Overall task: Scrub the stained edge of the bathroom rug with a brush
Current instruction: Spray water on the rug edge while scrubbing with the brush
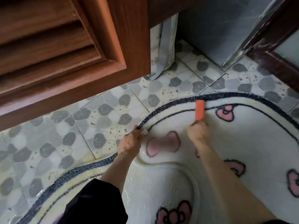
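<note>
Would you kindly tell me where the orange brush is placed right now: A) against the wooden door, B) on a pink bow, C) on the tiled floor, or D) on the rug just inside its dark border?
D: the brush in the right hand lies on the rug's cream band, right by the dark border.

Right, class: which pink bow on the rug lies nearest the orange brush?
The pink bow just right of the orange brush, by the far edge of the rug; the others lie lower down.
</note>
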`<action>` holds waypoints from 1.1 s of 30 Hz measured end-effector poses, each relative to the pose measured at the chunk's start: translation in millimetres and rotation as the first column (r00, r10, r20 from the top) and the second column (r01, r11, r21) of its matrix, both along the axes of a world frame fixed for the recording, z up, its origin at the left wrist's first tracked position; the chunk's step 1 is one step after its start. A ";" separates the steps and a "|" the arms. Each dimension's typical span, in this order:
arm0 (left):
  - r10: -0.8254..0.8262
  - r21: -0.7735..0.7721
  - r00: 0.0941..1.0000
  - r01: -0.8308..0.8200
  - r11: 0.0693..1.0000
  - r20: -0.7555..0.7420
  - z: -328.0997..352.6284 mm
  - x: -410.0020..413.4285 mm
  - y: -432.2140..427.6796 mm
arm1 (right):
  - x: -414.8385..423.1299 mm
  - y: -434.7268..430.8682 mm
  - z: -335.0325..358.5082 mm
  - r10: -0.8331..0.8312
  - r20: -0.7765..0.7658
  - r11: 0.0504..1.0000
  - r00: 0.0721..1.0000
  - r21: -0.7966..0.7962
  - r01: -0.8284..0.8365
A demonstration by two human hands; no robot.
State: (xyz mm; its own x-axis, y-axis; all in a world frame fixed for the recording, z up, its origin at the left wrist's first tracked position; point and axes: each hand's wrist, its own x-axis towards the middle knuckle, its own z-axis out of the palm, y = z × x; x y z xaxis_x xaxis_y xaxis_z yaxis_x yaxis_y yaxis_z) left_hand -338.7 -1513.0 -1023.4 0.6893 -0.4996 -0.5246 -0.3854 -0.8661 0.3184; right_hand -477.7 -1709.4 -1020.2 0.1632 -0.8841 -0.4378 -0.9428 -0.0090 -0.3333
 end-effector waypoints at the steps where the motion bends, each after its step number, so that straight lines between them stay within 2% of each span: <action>1: -0.003 -0.003 1.000 0.003 1.000 0.013 -0.7 -2.7 0.9 | -1.9 -1.1 1.6 -0.074 0.002 0.996 0.997 0.040 0.074; 3: -0.003 -0.007 1.000 0.003 1.000 0.009 -4.3 -3.2 2.6 | 20.5 21.0 3.2 -0.018 0.021 0.993 1.000 0.114 0.015; 6: -0.012 0.023 1.000 0.013 1.000 -0.029 -7.0 5.7 0.1 | 69.1 62.3 5.6 0.344 0.126 0.914 0.930 0.182 -0.363; 8: -0.020 0.032 0.999 0.021 0.999 -0.050 -6.7 10.0 0.1 | 72.9 59.1 5.5 0.445 0.194 0.832 0.874 0.271 -0.484; 10: -0.047 0.017 0.997 0.048 0.999 -0.054 -4.8 10.9 0.0 | 49.7 34.2 10.9 0.347 0.168 0.900 0.923 0.216 -0.378; 12: -0.080 0.003 0.996 0.080 0.997 -0.039 0.0 6.2 2.6 | 6.1 12.6 10.9 0.121 0.114 0.991 0.986 0.041 -0.126; 14: -0.096 -0.027 0.995 0.096 0.995 -0.004 1.4 -2.1 6.9 | -42.8 4.0 11.4 -0.142 0.081 0.983 0.987 -0.107 0.150; 16: -0.126 -0.029 0.992 0.126 0.992 0.026 -0.5 -10.1 12.5 | -68.2 23.7 6.1 -0.324 0.039 0.936 0.945 -0.134 0.326; 17: -0.142 -0.038 0.989 0.144 0.989 0.038 -4.5 -13.1 16.1 | -64.0 44.2 6.3 -0.321 0.039 0.941 0.946 -0.094 0.324; 19: -0.184 -0.020 0.982 0.184 0.983 0.032 -10.9 -12.8 20.4 | -30.7 95.3 7.3 -0.231 0.154 0.971 0.961 0.100 0.217; 21: -0.212 -0.005 0.977 0.212 0.977 0.032 -10.3 -5.0 20.8 | 13.1 135.4 7.8 0.026 0.265 0.983 0.964 0.168 -0.073; 23: -0.173 -0.012 0.985 0.173 0.985 0.000 -4.7 3.4 22.3 | 39.0 137.3 6.6 0.233 0.236 0.946 0.943 0.168 -0.276; 24: -0.154 -0.011 0.988 0.154 0.988 -0.009 -0.6 6.6 23.4 | 38.9 123.6 7.5 0.245 0.201 0.946 0.948 0.166 -0.280; 26: -0.118 0.000 0.993 0.118 0.993 0.009 3.6 10.2 30.6 | 10.3 90.5 10.6 0.139 0.144 0.978 0.980 0.133 -0.158; 28: -0.058 -0.001 0.998 0.059 0.998 0.009 7.1 9.0 44.1 | -30.1 59.2 4.8 -0.112 0.060 0.993 0.992 -0.030 0.114; 30: -0.015 -0.029 1.000 0.016 0.999 0.017 6.8 5.7 56.7 | -45.4 56.4 -3.4 -0.319 -0.001 0.938 0.948 -0.141 0.315; 31: 0.003 -0.031 1.000 -0.003 1.000 0.016 6.8 5.3 62.2 | -34.7 68.4 -9.8 -0.316 0.015 0.937 0.948 -0.151 0.315; 33: 0.036 -0.037 0.999 -0.036 0.999 -0.003 7.4 2.3 71.7 | 6.0 110.3 -16.6 -0.113 0.123 0.992 0.986 -0.036 0.118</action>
State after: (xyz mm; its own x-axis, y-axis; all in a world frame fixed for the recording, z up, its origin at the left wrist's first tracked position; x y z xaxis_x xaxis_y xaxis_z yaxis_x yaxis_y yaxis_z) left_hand -336.4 -1441.3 -1016.1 0.7061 -0.4937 -0.5076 -0.3535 -0.8669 0.3515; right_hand -471.7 -1599.1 -1036.8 0.1084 -0.9175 -0.3826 -0.8911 0.0809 -0.4465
